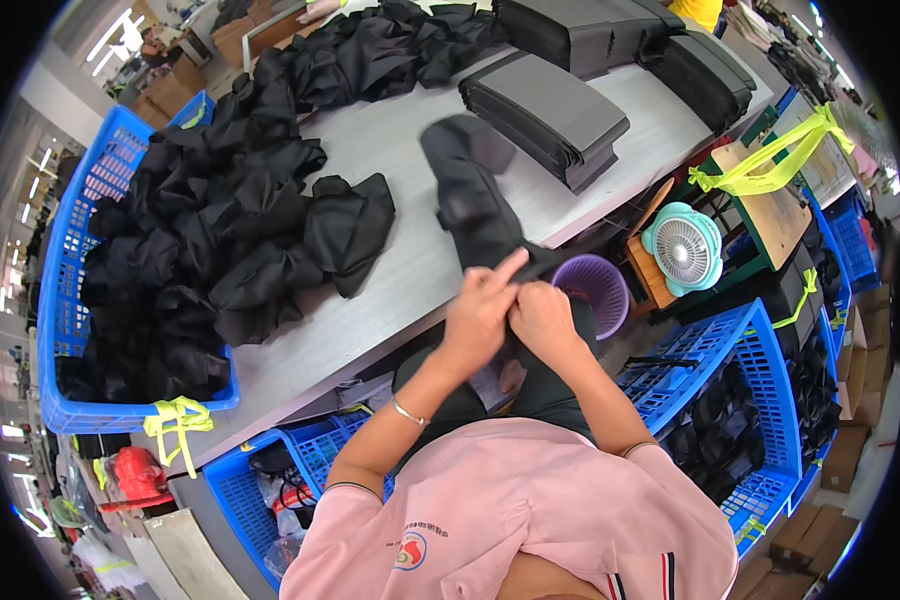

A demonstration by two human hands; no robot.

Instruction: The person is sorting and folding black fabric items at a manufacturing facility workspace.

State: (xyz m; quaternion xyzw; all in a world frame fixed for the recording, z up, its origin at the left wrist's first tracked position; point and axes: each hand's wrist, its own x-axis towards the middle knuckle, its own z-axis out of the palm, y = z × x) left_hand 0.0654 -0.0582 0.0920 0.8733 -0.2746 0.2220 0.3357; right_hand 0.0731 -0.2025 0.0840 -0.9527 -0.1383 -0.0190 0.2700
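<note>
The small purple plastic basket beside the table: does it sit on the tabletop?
No: the small purple plastic basket sits below the grey table's edge.

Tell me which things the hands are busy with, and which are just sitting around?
Busy with:
- black cloth piece, gripped at its near end by the left hand and right hand
- heap of black cloth pieces on the table
- grey folded stacks

Just sitting around:
- small fan
- purple basket
- blue crate
- yellow straps
</note>
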